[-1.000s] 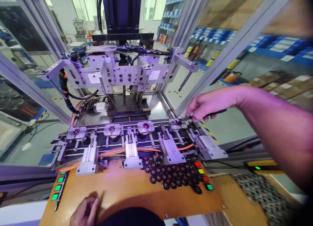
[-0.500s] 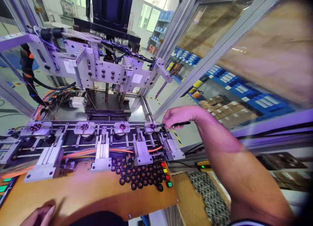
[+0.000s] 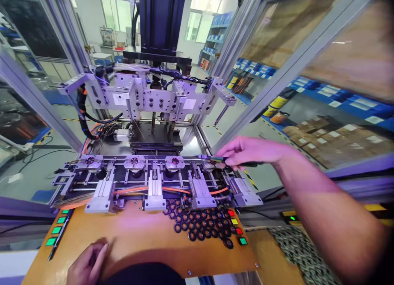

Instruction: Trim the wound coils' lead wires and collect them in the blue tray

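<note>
My right hand (image 3: 246, 152) is closed around a slim dark tool (image 3: 220, 158) with a narrow metallic tip pointing left; its exact kind does not show. That tip is over the rightmost fixture (image 3: 209, 166), partly covered by the hand and tool. Three more fixtures in the same row, the nearest of them this one (image 3: 175, 162), each carry a small round part with a reddish ring. Low at the left, my left hand (image 3: 88, 263) rests on the orange-brown tabletop (image 3: 138, 235), fingers curled in and nothing visible in them.
Many black rings (image 3: 201, 225) lie beside coloured push buttons (image 3: 239, 231). Metal slide blocks (image 3: 155, 194) stand before the fixtures. Above hangs a machine crossplate (image 3: 154, 98) with cables. A dark pen-like stick (image 3: 58, 240) lies by green buttons (image 3: 53, 230). A frame post (image 3: 277, 71) rises at right.
The camera view has swung left, so the machine appears further right. The tool's tip has come away from the rightmost round part and now sits slightly above the fixture.
</note>
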`<action>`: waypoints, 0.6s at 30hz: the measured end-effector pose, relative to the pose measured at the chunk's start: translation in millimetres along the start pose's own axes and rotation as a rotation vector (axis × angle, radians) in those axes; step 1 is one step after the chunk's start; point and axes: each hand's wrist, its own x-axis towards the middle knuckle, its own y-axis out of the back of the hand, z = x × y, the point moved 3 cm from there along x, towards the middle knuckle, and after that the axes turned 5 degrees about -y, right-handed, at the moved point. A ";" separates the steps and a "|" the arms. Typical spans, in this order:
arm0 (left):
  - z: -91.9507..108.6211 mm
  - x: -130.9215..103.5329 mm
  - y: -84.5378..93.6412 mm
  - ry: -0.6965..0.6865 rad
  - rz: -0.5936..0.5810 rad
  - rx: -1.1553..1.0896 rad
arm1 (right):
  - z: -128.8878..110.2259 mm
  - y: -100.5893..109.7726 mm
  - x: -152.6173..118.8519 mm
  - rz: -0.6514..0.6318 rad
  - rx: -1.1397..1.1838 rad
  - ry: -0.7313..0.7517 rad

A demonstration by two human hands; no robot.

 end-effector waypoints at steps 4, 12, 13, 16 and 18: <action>11.2 3.5 -0.6 -0.118 -0.063 -0.055 | -15.7 -102.9 -3.5 -0.078 0.264 0.230; 55.7 3.3 -25.8 -0.307 -0.636 -0.266 | 22.0 -340.0 81.4 -0.017 0.657 0.206; 58.8 2.9 -28.4 -0.313 -0.654 -0.268 | 23.9 -348.8 91.1 0.038 0.620 0.214; 65.3 0.1 -33.4 -0.315 -0.686 -0.258 | 28.3 -351.6 106.7 0.240 0.448 0.243; 68.4 -2.4 -31.7 -0.316 -0.690 -0.244 | 34.1 -346.4 107.4 0.374 0.302 0.264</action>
